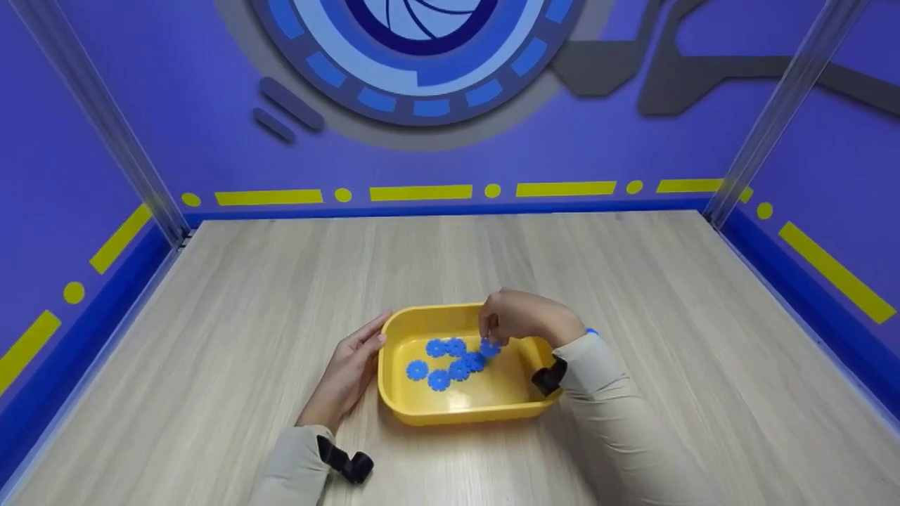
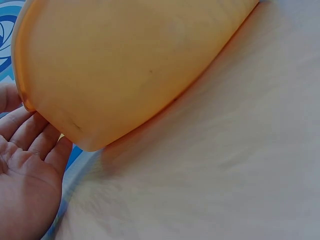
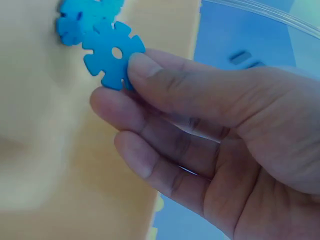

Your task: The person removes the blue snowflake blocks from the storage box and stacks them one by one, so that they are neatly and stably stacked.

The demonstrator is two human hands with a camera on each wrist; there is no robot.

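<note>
The right hand (image 1: 529,314) is pinching a blue notched disc (image 3: 101,47) by its edge inside the yellow basin (image 1: 467,415). Keeping that light edge grip should be helping, as its notches could be snagging on the other blue discs (image 1: 439,380) lying nearby. The left hand (image 1: 354,360), fingers fairly straight, is bracing the basin's left end on the wooden table (image 1: 232,330).

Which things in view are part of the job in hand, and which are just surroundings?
Job:
Blue notched disc, pinched in the right hand
Other blue discs, inside the tray
Yellow tray, left hand touching its side

Surroundings:
Wooden tabletop
Patterned wall panels
Corner posts
Black wrist cameras, worn, not handled
</note>
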